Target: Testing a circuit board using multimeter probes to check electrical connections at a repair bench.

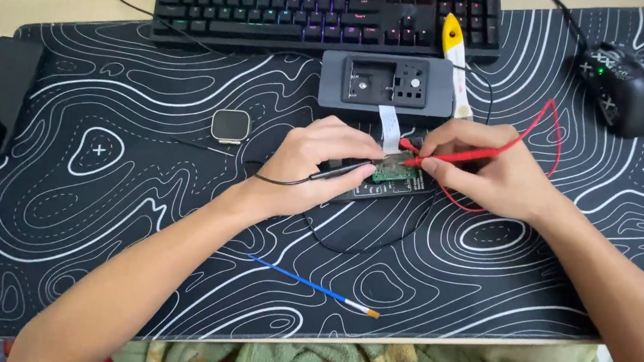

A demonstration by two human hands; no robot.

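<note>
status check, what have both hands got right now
Left hand holds black probe, right hand holds red probe. Both tips on small green circuit board. White ribbon cable close behind; nothing blocking.

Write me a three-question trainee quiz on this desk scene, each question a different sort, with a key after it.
1. True or false: the right hand holds a thin red test probe whose tip points at the small green circuit board.
2. Which thing lies alone on the black desk mat with white contour lines, nearest the person's body?
A. the black computer mouse
B. the blue-handled fine brush
C. the square smartwatch body
3. Fill in: the left hand holds a thin ____ probe with a wire trailing from it.

Key: 1 true; 2 B; 3 black.
</note>
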